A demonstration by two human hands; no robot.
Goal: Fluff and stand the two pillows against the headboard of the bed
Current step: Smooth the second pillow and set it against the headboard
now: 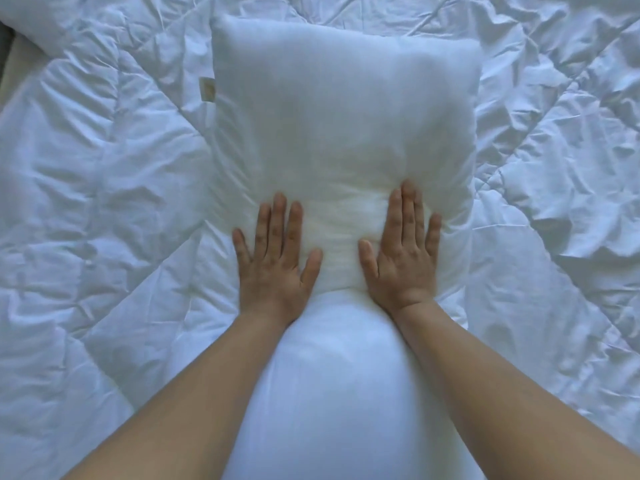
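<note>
A long white pillow (343, 109) lies flat on the quilted white duvet (104, 202), its length running away from me, with a small tan label on its left seam. My left hand (275, 258) and my right hand (401, 251) press palm-down into its middle, fingers spread, so the pillow is dented there and bulges toward me between my forearms. A second white pillow (31, 15) shows partly at the top left corner. No headboard is in view.
The crumpled white duvet covers the bed on every side of the pillow. At the far left edge a strip of beige surface (14, 74) shows beside the bed.
</note>
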